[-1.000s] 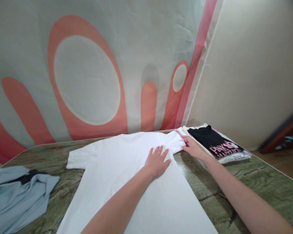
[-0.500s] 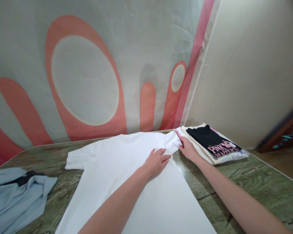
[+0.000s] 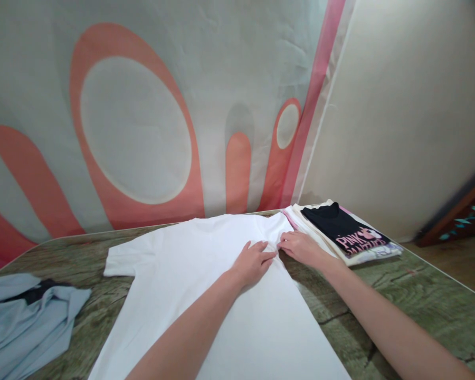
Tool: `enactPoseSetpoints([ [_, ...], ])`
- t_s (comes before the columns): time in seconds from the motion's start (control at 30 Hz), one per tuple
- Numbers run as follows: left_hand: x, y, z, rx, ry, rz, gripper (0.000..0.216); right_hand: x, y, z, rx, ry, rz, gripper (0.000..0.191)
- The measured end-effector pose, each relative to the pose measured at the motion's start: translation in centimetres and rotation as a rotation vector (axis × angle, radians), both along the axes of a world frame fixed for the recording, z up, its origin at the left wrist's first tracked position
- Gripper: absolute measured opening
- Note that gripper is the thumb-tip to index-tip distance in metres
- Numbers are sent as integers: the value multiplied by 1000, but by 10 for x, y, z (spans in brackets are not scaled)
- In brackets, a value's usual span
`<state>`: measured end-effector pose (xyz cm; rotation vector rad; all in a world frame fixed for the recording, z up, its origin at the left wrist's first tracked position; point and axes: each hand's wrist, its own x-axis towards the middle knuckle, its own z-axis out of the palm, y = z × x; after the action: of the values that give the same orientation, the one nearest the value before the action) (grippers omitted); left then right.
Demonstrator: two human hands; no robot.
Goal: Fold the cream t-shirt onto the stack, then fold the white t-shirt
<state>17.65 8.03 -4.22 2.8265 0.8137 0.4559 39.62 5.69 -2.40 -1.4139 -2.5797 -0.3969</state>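
A white T-shirt (image 3: 206,264) lies spread out across the table, its collar end toward the wall and its lower part running out of view at the bottom. My left hand (image 3: 253,264) rests on the shirt near its right armpit, fingers stretched out over the fabric. Just to the right, my right hand (image 3: 301,247) pinches the shirt at the underside of the right sleeve, close to my left fingertips. The fabric is slightly bunched between the two hands.
A pile of folded shirts with a black printed shirt (image 3: 336,224) on top lies at the right, beside the sleeve. Crumpled light blue clothing (image 3: 35,322) sits at the left on the wood-patterned table (image 3: 415,311). A wall with a printed sheet (image 3: 142,105) stands behind.
My right hand has moved from the sleeve's end down and left to the armpit and grips the fabric there. My left hand stays in place.
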Motion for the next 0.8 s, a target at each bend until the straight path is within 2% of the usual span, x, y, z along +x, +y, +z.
enactPoseSetpoints([
  [0.17,0,0,-1,13,-4,-8,34,-6,6,-4,83,-172,44,22],
  [0.5,0,2,-3,11,-7,-6,34,-4,10,-4,243,-206,57,24],
  [0.67,0,2,-2,-5,5,-3,34,-3,8,-4,161,-165,23,23],
  [0.8,-1,1,0,-4,6,-9,34,-1,7,0,4,14,-24,19],
])
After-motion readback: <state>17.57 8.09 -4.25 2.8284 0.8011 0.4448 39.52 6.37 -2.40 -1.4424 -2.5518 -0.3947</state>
